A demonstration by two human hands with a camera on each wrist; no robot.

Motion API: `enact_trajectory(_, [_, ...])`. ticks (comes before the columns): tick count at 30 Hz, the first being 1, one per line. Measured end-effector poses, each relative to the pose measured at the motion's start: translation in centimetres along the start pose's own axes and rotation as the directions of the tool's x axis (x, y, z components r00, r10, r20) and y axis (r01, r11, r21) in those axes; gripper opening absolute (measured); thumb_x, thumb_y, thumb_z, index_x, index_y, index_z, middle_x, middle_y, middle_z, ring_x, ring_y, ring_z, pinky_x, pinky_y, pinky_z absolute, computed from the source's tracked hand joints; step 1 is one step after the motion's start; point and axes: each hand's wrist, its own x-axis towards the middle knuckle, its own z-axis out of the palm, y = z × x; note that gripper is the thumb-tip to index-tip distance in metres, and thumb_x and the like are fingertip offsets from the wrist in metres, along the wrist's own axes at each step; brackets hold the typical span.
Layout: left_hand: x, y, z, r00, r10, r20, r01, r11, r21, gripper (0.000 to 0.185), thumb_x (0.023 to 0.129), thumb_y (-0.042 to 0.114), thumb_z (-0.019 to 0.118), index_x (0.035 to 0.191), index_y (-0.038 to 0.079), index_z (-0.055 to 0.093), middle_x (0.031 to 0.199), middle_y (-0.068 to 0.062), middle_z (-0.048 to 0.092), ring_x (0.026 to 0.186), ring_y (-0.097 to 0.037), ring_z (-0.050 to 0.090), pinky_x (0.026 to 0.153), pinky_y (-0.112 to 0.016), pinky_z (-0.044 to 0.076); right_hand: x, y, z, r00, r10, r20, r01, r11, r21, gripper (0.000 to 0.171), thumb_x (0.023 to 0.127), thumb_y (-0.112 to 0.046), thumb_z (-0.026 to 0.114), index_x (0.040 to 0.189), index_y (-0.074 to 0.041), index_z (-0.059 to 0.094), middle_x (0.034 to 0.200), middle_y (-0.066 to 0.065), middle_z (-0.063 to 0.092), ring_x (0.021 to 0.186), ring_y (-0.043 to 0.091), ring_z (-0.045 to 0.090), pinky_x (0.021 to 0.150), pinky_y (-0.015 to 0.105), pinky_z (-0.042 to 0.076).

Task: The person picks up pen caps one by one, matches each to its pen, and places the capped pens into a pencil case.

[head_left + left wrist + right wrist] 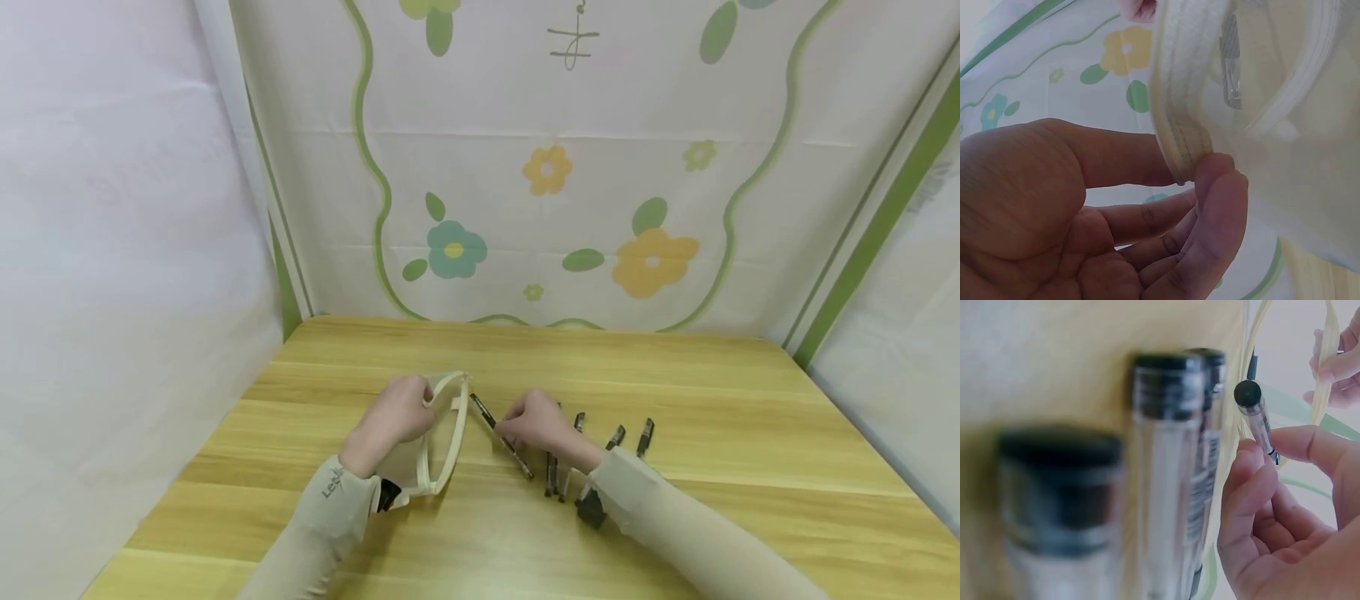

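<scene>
pouch (442, 433): cream | pens (592, 454): clear, black caps | table (720, 467): yellow wood grain | backdrop (570, 208): white, floral

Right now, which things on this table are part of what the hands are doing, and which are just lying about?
In hand:
- cream pouch, its rim held open by the left hand
- pen, pinched by the right hand and aimed at the pouch's mouth

Lying about:
- spare pens on the wooden table, by the right forearm
- flowered backdrop

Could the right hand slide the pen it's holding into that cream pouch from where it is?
Probably yes. The left hand grips the pouch by its rim and holds its mouth open. The right hand pinches the pen with its tip by the opening, and nothing lies between.
</scene>
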Motion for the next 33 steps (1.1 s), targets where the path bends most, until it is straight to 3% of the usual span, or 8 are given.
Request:
enact_trajectory(7, [0.0,0.1,0.1,1.0,0.001,-0.003,-0.001,1.0,-0.007,0.034,0.077,-0.011,0.05,0.107,-0.008,0.066,0.066,-0.005,0.047,0.044,-0.008,0.034,0.04,-0.02,0.028,-0.2,-0.4,-0.2,0.999,0.043,-0.016,-0.043,0.998,0.046,0.017,0.089,-0.017,0.074,0.077,-0.006,0.078,0.067,0.003,0.069,0.057,0.02,0.061,0.042,0.023,0.035])
enact_trajectory(12, [0.0,0.1,0.1,1.0,-0.004,-0.005,0.004,1.0,0.001,0.021,0.077,-0.011,0.051,0.091,-0.002,0.064,0.059,0.0,0.036,0.044,-0.008,0.03,0.04,-0.02,0.024,-0.5,-0.8,-0.4,0.998,0.066,-0.016,-0.064,0.993,0.103,0.016,0.088,-0.019,0.074,0.088,-0.004,0.078,0.075,0.006,0.071,0.067,0.024,0.065,0.047,0.027,0.044])
enact_trajectory(16, [0.0,0.2,0.1,1.0,0.007,-0.005,-0.007,1.0,0.005,0.024,0.077,-0.012,0.05,0.07,0.01,0.043,0.055,0.004,0.025,0.044,-0.008,0.024,0.041,-0.02,0.019,-0.7,-1.0,-0.5,0.996,0.081,-0.034,-0.075,0.986,0.151,0.018,0.087,-0.02,0.074,0.091,-0.003,0.078,0.075,0.006,0.07,0.069,0.025,0.066,0.056,0.037,0.054])
enact_trajectory(19, [0.0,0.2,0.2,1.0,0.011,-0.001,-0.011,1.0,0.007,0.031,0.076,-0.012,0.049,0.067,0.013,0.034,0.054,0.005,0.022,0.044,-0.008,0.022,0.041,-0.02,0.018,-0.9,-1.1,-0.5,0.994,0.095,-0.056,-0.083,0.978,0.193,0.019,0.087,-0.019,0.074,0.089,-0.001,0.077,0.073,0.007,0.069,0.067,0.024,0.065,0.06,0.04,0.056])
enact_trajectory(22, [-0.1,0.2,0.3,1.0,0.001,0.002,-0.001,1.0,0.007,0.016,0.077,-0.011,0.05,0.079,0.002,0.059,0.054,0.003,0.029,0.044,-0.007,0.026,0.04,-0.02,0.022,-1.1,-1.3,-0.4,0.991,0.112,-0.066,-0.092,0.964,0.251,0.02,0.086,-0.017,0.073,0.089,0.002,0.075,0.073,0.008,0.068,0.067,0.022,0.065,0.061,0.04,0.056])
enact_trajectory(24, [-0.1,0.1,0.3,1.0,-0.005,0.007,0.005,1.0,0.008,0.029,0.078,-0.01,0.051,0.102,-0.006,0.067,0.057,0.001,0.037,0.044,-0.008,0.03,0.041,-0.019,0.025,-1.2,-1.3,-0.3,0.991,0.118,-0.065,-0.094,0.949,0.301,0.022,0.087,-0.016,0.073,0.092,0.005,0.074,0.075,0.01,0.068,0.067,0.022,0.065,0.062,0.04,0.056])
enact_trajectory(27, [-0.1,0.1,0.4,1.0,-0.005,0.009,0.005,1.0,0.01,0.043,0.079,-0.01,0.052,0.121,-0.011,0.062,0.067,-0.005,0.049,0.045,-0.008,0.034,0.041,-0.02,0.03,-1.5,-1.4,0.0,0.992,0.117,-0.057,-0.089,0.929,0.358,0.025,0.088,-0.016,0.071,0.094,0.008,0.072,0.076,0.013,0.069,0.066,0.022,0.066,0.06,0.039,0.057])
enact_trajectory(33, [0.0,0.2,0.4,1.0,-0.012,0.006,0.012,1.0,0.009,0.045,0.079,-0.009,0.054,0.123,-0.012,0.059,0.091,-0.016,0.062,0.046,-0.009,0.039,0.041,-0.02,0.034,-1.9,-1.4,0.5,0.992,0.122,-0.043,-0.093,0.904,0.418,0.028,0.089,-0.018,0.071,0.102,0.008,0.071,0.08,0.012,0.069,0.068,0.023,0.066,0.061,0.036,0.056])
